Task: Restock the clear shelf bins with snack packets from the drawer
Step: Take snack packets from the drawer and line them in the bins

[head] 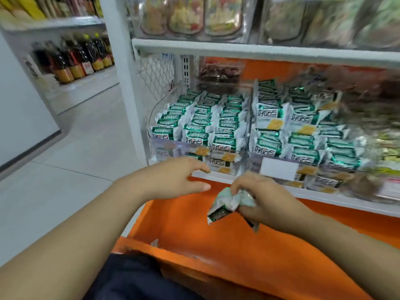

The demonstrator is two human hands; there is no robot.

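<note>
Right hand: the right hand (266,200) has its fingers curled tight round a crumpled bunch of snack packets (227,202). I cannot tell how many.
Left hand: the left hand (171,178) has its fingers spread and loose and carries nothing. Its fingertips are close to the shelf lip.
Packets' whereabouts: they are in the air over the open orange drawer (184,226), just below the shelf edge. They stick out of the fist toward 8 o'clock.
Long axis: the bunch runs roughly from 7 o'clock to 1 o'clock, with the dark printed end lowest.
Left bin: the left clear bin (164,146) lies at about 11 o'clock from the gripped bunch. Its packets stand in tidy rows up to the front wall.
Right bin: the right clear bin (256,162) lies at about 1 o'clock, nearer the loaded hand. It is heaped loosely.
What the move turns on: I'd say the bunch must go up and forward over a front wall. The right bin is the shorter reach.
Risk: both bins look nearly full, so a crumpled packet could slide off the heap.
</note>
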